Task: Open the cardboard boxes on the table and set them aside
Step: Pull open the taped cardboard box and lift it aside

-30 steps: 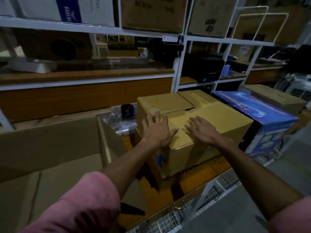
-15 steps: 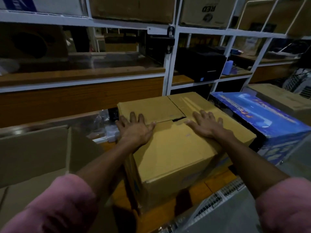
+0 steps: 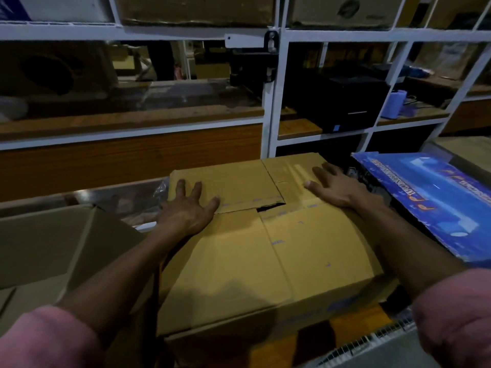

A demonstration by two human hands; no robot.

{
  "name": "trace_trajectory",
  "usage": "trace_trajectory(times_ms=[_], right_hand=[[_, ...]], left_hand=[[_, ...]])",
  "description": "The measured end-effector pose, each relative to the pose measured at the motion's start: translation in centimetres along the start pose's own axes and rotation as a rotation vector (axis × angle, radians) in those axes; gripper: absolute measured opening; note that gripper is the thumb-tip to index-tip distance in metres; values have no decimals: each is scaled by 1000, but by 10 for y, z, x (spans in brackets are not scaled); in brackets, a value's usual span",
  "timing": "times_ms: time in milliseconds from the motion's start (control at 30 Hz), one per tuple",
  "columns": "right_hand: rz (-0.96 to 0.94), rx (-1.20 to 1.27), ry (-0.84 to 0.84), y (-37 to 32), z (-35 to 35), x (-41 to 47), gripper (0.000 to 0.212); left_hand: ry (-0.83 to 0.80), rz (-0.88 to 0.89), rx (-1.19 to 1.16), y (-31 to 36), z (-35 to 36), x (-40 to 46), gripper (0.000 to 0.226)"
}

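Observation:
A tan cardboard box (image 3: 252, 261) sits on the wooden table right in front of me, its top flaps folded down with a small dark gap where they meet. My left hand (image 3: 186, 211) lies flat with fingers spread on the far left flap. My right hand (image 3: 334, 187) lies flat with fingers spread on the far right flap near the box's right edge. Neither hand grips anything.
An opened brown cardboard box (image 3: 53, 248) stands at the left with a flap raised. A blue printed box (image 3: 430, 203) lies tilted at the right. Clear plastic wrapping (image 3: 138, 205) sits behind the left hand. White metal shelving (image 3: 271, 102) with boxes rises behind the table.
Both hands have slid farther apart and toward the far flaps of the box. The view has come closer to the box and lower.

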State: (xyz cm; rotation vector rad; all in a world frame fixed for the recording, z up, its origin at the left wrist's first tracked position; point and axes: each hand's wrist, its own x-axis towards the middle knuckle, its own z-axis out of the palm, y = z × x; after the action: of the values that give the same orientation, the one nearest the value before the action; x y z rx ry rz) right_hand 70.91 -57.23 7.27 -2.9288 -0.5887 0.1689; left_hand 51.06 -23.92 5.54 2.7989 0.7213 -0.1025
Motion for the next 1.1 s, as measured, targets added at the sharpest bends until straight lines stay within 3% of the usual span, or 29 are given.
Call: trace_trajectory(times_ms=[167, 333, 533, 700, 933, 1100], right_hand=[[-63, 28, 47, 2, 2, -5, 113], [-95, 106, 154, 0, -3, -30, 105], [-189, 309, 470, -17, -42, -92, 88], [-248, 466, 729, -36, -63, -132, 84], [-194, 454, 790, -48, -11, -176, 98], [-185, 435, 874, -49, -13, -193, 104]], left_hand=[[41, 17, -25, -4, 0, -3, 95], [171, 62, -44, -7, -15, -20, 99], [529, 224, -101, -5, -75, -68, 86], [762, 339, -151, -6, -97, -101, 95], [785, 386, -133, -34, -45, -134, 110], [804, 428, -171, -48, -37, -159, 112]])
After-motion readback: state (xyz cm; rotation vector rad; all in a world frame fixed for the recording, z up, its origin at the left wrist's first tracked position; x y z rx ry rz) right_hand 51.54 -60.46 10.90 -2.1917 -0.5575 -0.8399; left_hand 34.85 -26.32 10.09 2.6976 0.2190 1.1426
